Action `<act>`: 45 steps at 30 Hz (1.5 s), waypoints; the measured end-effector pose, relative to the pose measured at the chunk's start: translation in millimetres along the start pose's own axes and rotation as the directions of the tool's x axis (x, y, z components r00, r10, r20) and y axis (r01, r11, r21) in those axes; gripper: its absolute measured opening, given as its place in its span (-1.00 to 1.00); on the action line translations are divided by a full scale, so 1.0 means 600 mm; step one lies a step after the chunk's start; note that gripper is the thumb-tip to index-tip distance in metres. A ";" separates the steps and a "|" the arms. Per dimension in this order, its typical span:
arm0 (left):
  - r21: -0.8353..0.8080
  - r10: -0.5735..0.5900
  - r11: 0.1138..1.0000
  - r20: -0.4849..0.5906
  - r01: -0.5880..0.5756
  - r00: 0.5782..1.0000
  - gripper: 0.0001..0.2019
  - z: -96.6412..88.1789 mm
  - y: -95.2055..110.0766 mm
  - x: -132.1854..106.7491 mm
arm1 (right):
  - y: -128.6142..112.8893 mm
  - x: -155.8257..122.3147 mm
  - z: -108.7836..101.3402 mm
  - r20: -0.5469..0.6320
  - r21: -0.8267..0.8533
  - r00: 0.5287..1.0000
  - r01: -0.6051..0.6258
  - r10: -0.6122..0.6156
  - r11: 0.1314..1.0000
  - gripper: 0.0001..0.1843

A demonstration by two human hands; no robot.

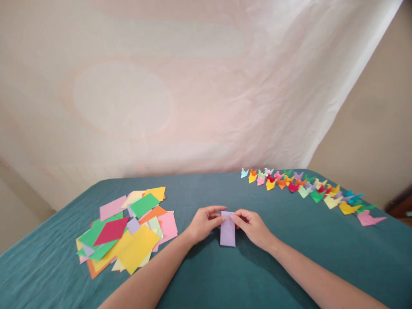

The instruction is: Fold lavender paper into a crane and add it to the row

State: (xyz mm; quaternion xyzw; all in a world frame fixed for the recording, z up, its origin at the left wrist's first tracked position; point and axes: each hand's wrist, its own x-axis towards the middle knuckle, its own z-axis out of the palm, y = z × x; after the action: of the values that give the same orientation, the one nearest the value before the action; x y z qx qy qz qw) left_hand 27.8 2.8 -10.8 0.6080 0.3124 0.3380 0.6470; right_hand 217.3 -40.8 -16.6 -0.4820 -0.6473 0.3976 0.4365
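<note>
In the head view, a person works at a desk point(206, 283) spread with a dark blue-green cloth. A purple paper point(228, 235), folded into a narrow upright strip, is at the near middle of the desk. The left hand point(204, 223) grips its upper edge from the ten o'clock side, the thumb on the paper and the index finger reaching above it. The right hand point(252, 227) pinches the upper corner from the two o'clock side, thumb on the front. The hands are just apart, with the strip between them.

At nine o'clock from the strip lies a loose pile of coloured sheets point(128, 231). A yellow sheet point(138, 249) rests at the pile's five o'clock, a dark red sheet point(111, 231) at its nine and a green sheet point(144, 205) near its one.

Folded paper birds point(304, 191) stand in slanting rows, running from a pale blue bird point(244, 173) at one o'clock to a pink bird point(370, 219) near three. At twelve o'clock, behind the desk, hangs a pale curtain point(199, 94).
</note>
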 end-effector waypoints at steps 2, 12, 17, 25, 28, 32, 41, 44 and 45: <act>-0.011 -0.007 1.000 -0.009 0.007 1.000 -0.51 0.001 0.000 0.001 | -0.001 0.000 0.000 -0.002 -0.002 1.000 -0.001 0.001 1.000 -0.63; -0.006 -0.040 0.999 -0.112 0.040 0.993 -0.49 0.011 0.002 0.004 | -0.003 0.000 0.001 -0.019 0.004 1.000 0.012 -0.011 1.000 -0.65; 0.016 -0.046 0.999 -0.180 0.049 0.983 -0.53 0.017 0.003 0.005 | -0.001 -0.001 0.002 -0.039 0.000 0.999 0.013 -0.013 1.000 -0.65; 0.139 0.033 0.990 -0.180 -0.007 0.983 -0.54 0.018 0.003 0.002 | -0.003 0.000 0.001 -0.065 -0.007 0.998 0.010 -0.011 1.000 -0.65; 0.144 -0.013 0.989 -0.072 0.023 0.997 -0.55 0.018 0.010 -0.002 | -0.003 0.001 -0.001 -0.073 0.010 0.997 0.006 -0.006 1.000 -0.64; 0.237 -0.111 0.966 0.022 0.102 0.994 -0.61 0.013 0.026 -0.006 | -0.003 0.002 -0.003 -0.084 0.011 0.996 0.012 -0.011 1.000 -0.63; 0.264 -0.166 0.948 -0.068 0.179 0.984 -0.62 0.018 0.027 -0.005 | -0.003 0.001 -0.003 -0.079 0.006 0.997 0.016 -0.016 1.000 -0.63; 0.298 -0.121 0.944 -0.087 0.142 0.989 -0.66 0.020 0.022 -0.004 | -0.003 0.001 -0.004 -0.082 0.003 0.996 0.022 -0.021 1.000 -0.63; 0.311 -0.106 0.941 -0.088 0.129 0.990 -0.67 0.020 0.021 -0.004 | -0.003 0.001 -0.004 -0.084 0.006 0.996 0.023 -0.022 1.000 -0.63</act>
State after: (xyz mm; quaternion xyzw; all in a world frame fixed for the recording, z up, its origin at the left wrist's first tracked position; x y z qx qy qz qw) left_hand 35.5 -5.6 2.7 0.6718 0.4208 0.2654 0.5488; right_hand 218.9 -40.3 -14.0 -0.4895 -0.6326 0.3743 0.4692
